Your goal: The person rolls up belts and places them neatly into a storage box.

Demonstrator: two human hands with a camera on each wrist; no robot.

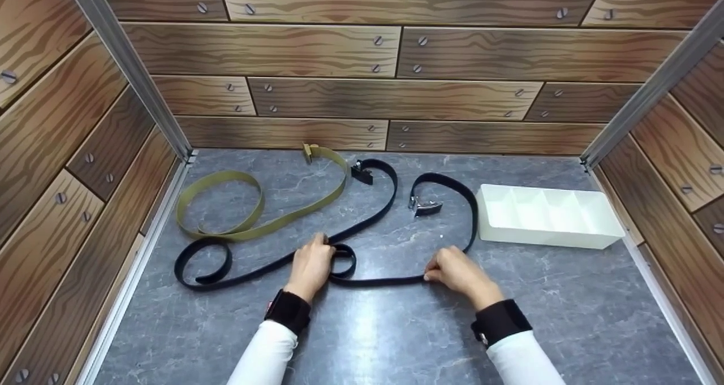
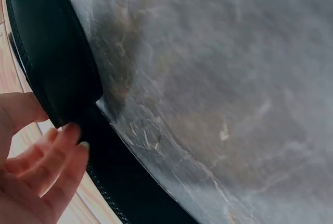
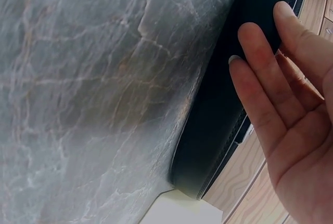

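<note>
On the grey table [image 1: 169,340], we have the nearer black belt [image 1: 379,282] on its edge, our left hand [image 1: 311,263] pinching it at its small coil, our right hand [image 1: 459,273] pinching it farther along, before it curves to a shiny buckle [image 1: 425,206]; a second black belt [image 1: 257,272] and an olive belt [image 1: 291,219] lie mostly leftward, a white divided tray [image 1: 548,236] right

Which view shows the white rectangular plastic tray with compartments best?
The head view: the white rectangular plastic tray shows whole there, fully framed and uncovered. The right wrist view catches only part of it, cut off at the bottom edge; the left wrist view shows none.
</note>
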